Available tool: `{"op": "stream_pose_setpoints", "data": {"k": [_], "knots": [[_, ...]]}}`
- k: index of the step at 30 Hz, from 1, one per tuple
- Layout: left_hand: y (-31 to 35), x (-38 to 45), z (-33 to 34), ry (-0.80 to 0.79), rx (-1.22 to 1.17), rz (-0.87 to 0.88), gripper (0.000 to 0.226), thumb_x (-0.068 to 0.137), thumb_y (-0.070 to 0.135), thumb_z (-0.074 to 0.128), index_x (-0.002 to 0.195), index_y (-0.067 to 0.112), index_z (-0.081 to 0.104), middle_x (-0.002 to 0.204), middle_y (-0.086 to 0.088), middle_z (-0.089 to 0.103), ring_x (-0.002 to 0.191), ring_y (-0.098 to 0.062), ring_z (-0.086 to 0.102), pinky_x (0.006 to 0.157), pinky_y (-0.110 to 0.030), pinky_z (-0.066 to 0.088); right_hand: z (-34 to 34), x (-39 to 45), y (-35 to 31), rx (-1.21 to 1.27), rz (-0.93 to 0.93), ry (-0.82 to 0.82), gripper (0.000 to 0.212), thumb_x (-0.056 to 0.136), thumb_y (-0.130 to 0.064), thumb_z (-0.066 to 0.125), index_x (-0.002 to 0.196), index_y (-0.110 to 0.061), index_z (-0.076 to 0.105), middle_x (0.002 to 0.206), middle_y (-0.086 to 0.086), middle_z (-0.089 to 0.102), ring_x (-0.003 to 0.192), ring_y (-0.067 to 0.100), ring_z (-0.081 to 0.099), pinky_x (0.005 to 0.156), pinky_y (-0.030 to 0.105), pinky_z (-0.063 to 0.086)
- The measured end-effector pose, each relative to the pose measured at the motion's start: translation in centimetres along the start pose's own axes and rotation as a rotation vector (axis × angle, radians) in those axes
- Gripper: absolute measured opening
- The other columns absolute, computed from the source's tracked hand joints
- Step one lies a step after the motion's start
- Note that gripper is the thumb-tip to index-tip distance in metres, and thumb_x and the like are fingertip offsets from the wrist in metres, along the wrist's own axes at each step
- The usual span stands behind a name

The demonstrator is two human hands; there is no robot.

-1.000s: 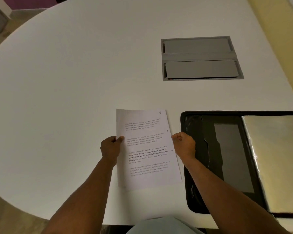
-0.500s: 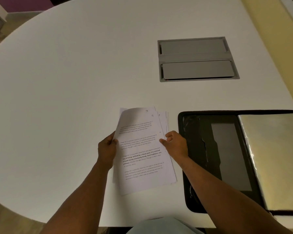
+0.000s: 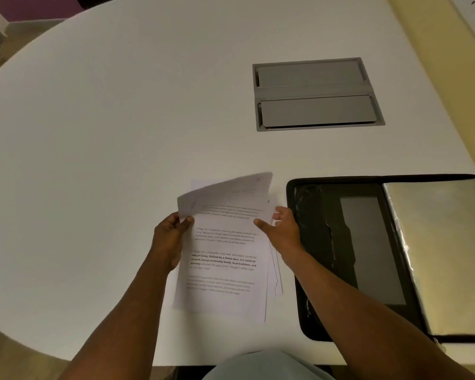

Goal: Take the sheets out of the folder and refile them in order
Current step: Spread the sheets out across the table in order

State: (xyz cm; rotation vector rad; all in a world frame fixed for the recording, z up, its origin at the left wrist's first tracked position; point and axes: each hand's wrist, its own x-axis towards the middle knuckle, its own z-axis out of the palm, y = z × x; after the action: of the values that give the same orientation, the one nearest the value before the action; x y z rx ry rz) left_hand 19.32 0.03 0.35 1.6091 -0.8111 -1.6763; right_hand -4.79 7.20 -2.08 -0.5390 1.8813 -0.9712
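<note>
A stack of printed white sheets [image 3: 225, 267] lies on the white table in front of me, its lower right edges fanned out. My left hand [image 3: 170, 237] pinches the left edge of the top sheet [image 3: 225, 190], whose upper part is lifted and curled over. My right hand [image 3: 281, 229] holds the stack's right edge, thumb on top of the printed page and fingers behind. The black folder [image 3: 324, 242] lies open flat just right of the sheets, with a dark pocket on its left half and a shiny pale sleeve [image 3: 439, 256] on its right half.
The round white table [image 3: 107, 133] spreads far to the left and back. A grey recessed cable box [image 3: 316, 94] with two flaps sits in the table beyond the folder. The near table edge runs just below the sheets, by my lap.
The single neat stack has fanned apart. My left hand has lifted and curled the top sheet higher, exposing the page beneath, while my right thumb moved onto that page.
</note>
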Motion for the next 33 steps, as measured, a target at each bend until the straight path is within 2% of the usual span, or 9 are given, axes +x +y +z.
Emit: {"op": "stream_pose_setpoints", "data": {"k": [3, 6, 10, 11, 14, 19, 25, 29, 33], "knots": [[-0.3, 0.1, 0.4, -0.031, -0.047, -0.078, 0.023, 0.094, 0.004, 0.057, 0.108, 0.02, 0.066, 0.104, 0.001, 0.072, 0.092, -0.017, 0.067, 0.074, -0.029, 0.053, -0.7, 0.0, 0.2, 0.122, 0.063, -0.055, 0.052, 0.082, -0.018, 0.076, 0.126, -0.018, 0.048, 0.121, 0.002, 0.062, 0.105, 0.017, 0.062, 0.086, 0.035, 0.057], [-1.0, 0.2, 0.5, 0.017, -0.068, -0.104, 0.023, 0.097, 0.002, 0.053, 0.105, 0.021, 0.064, 0.103, 0.0, 0.071, 0.093, -0.018, 0.066, 0.078, -0.031, 0.052, -1.2, -0.6, -0.3, 0.098, 0.083, -0.202, 0.02, 0.094, -0.007, 0.058, 0.112, -0.018, 0.06, 0.117, 0.006, 0.067, 0.1, 0.018, 0.066, 0.08, 0.031, 0.057], [-1.9, 1.1, -1.4, 0.223, 0.023, -0.068, 0.019, 0.096, 0.006, 0.054, 0.105, 0.02, 0.064, 0.103, 0.001, 0.068, 0.092, -0.018, 0.063, 0.085, -0.03, 0.048, -0.9, -1.3, -1.4, 0.33, 0.176, -0.388, 0.021, 0.096, -0.004, 0.047, 0.101, -0.007, 0.067, 0.096, 0.009, 0.072, 0.084, 0.021, 0.068, 0.077, 0.034, 0.055], [-2.0, 1.5, -2.4, 0.288, 0.081, -0.048, 0.02, 0.094, 0.007, 0.054, 0.105, 0.02, 0.064, 0.104, -0.001, 0.068, 0.091, -0.02, 0.063, 0.086, -0.03, 0.048, -0.5, -1.2, -1.4, 0.269, 0.157, -0.326, 0.018, 0.097, -0.009, 0.049, 0.099, -0.005, 0.067, 0.093, 0.01, 0.072, 0.08, 0.021, 0.068, 0.078, 0.033, 0.056], [-1.8, 2.7, -5.5, 0.438, 0.344, -0.006, 0.022, 0.088, 0.009, 0.051, 0.104, 0.014, 0.065, 0.107, -0.011, 0.067, 0.096, -0.031, 0.062, 0.085, -0.039, 0.05, 0.8, -0.1, -0.4, -0.386, -0.073, 0.01, 0.022, 0.093, -0.027, 0.062, 0.106, -0.008, 0.062, 0.1, 0.006, 0.067, 0.084, 0.017, 0.064, 0.076, 0.03, 0.057], [0.0, 4.3, -9.5, 0.591, 0.593, 0.056, 0.03, 0.088, 0.005, 0.046, 0.112, 0.002, 0.063, 0.113, -0.026, 0.063, 0.105, -0.042, 0.06, 0.091, -0.047, 0.05, 2.4, 0.1, -0.1, -0.775, -0.096, 0.107, 0.064, 0.077, -0.053, 0.074, 0.118, -0.01, 0.05, 0.113, 0.007, 0.055, 0.101, 0.022, 0.056, 0.075, 0.038, 0.058], [1.6, 5.5, -13.1, 0.604, 0.764, 0.02, 0.035, 0.086, 0.007, 0.047, 0.119, 0.0, 0.058, 0.12, -0.026, 0.061, 0.111, -0.045, 0.057, 0.098, -0.05, 0.048, 3.9, 0.4, -0.8, -0.869, -0.034, 0.165, 0.067, 0.078, -0.054, 0.073, 0.123, -0.01, 0.049, 0.117, 0.008, 0.058, 0.104, 0.022, 0.059, 0.083, 0.039, 0.057], [1.5, 5.7, -13.6, 0.605, 0.742, 0.014, 0.042, 0.087, 0.011, 0.051, 0.128, 0.002, 0.053, 0.126, -0.024, 0.059, 0.116, -0.043, 0.054, 0.1, -0.047, 0.045, 3.9, -0.2, -0.8, -0.836, -0.062, 0.196, 0.038, 0.09, -0.042, 0.063, 0.11, -0.01, 0.059, 0.103, 0.007, 0.067, 0.087, 0.02, 0.066, 0.069, 0.03, 0.056], [1.0, 5.8, -12.4, 0.627, 0.83, 0.053, 0.059, 0.084, 0.018, 0.059, 0.137, 0.001, 0.04, 0.135, -0.027, 0.047, 0.123, -0.048, 0.045, 0.101, -0.055, 0.041, 3.2, -0.2, -0.8, -0.704, -0.062, 0.295, 0.031, 0.093, -0.038, 0.062, 0.091, -0.008, 0.066, 0.087, 0.009, 0.07, 0.068, 0.019, 0.064, 0.054, 0.025, 0.049]]}}
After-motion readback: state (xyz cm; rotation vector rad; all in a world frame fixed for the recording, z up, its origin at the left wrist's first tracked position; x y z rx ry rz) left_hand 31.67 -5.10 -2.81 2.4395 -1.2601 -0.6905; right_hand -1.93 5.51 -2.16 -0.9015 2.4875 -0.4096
